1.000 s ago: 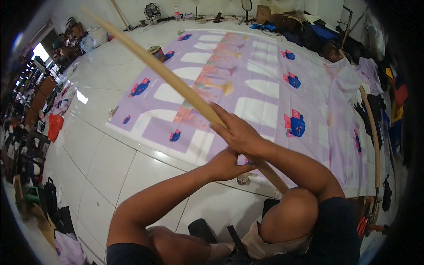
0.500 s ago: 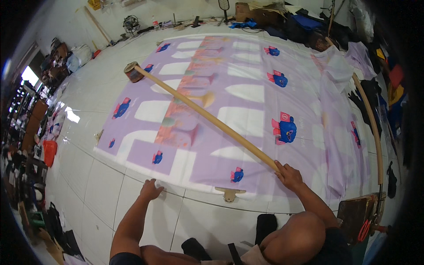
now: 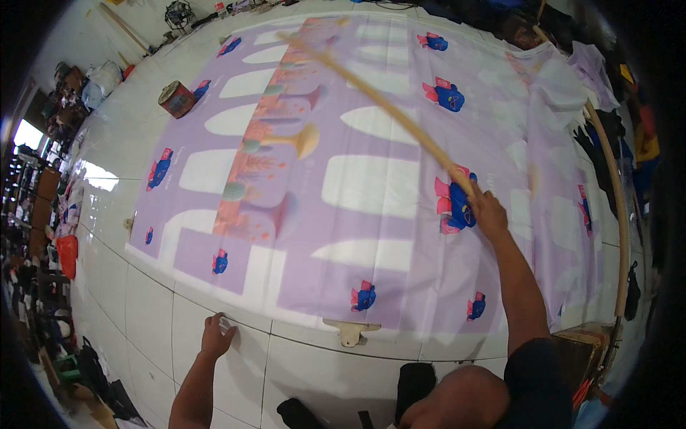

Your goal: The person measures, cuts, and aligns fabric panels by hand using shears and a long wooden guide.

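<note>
Glossy white floor tiles [image 3: 146, 307] spread around a large lavender printed fabric sheet [image 3: 368, 186] that covers the middle of the floor. Its print shows white arch-like shapes, a pinkish-orange strip and small blue-and-pink figures. Toward the right, the sheet is wrinkled and bunched. The right hand [image 3: 489, 213] is closed around the near end of a long, light-brown wooden pole [image 3: 389, 107], which slants up and to the left above the sheet; the pole is blurred toward its far end, so whether that end touches the fabric cannot be told. The left hand [image 3: 216, 336] has hold of nothing, its fingers loosely bent and partly spread, just beside the near edge of the sheet; whether its fingertips touch the tiles is unclear. A flat metal clip [image 3: 349, 334] sits on that near edge, and a rusty, reddish-brown tin can [image 3: 176, 100] stands at the left edge. Off to the far left lies a bright orange-red bag [image 3: 66, 256].
</note>
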The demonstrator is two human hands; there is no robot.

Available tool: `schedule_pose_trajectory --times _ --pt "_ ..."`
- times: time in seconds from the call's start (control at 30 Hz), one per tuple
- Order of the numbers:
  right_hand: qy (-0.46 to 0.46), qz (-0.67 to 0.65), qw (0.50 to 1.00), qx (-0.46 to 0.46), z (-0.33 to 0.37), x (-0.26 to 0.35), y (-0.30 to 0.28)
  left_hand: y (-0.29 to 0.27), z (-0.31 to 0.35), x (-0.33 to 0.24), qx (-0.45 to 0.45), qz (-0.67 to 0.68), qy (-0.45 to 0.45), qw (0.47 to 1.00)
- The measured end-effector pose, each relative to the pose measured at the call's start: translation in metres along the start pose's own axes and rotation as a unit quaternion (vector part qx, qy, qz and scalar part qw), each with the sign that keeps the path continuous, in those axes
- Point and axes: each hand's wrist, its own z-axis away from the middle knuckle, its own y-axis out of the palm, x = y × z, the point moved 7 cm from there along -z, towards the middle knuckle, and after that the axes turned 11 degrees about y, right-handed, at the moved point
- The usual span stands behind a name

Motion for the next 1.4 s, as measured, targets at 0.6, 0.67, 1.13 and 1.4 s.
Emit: schedule_pose_trajectory --times 0.6,0.67,1.13,1.4 --pt "-0.11 -0.097 0.989 -0.013 -0.098 0.122 -0.016 0.019 0.005 -0.004 0.001 -0.02 -0.001 1.0" --pt "-0.112 -0.066 0.991 0.04 -0.105 0.165 -0.01 0.02 0.008 -0.002 0.006 -0.023 -0.013 1.0" --pt "0.093 -0.055 0.991 -0.082 -0.201 0.057 0.001 0.03 0.008 -0.002 0.008 0.005 -0.043 0.999" --pt "-0.006 -0.074 0.997 -0.037 -0.02 0.054 -0.004 0.023 0.017 0.005 0.014 -0.015 -0.045 0.999"
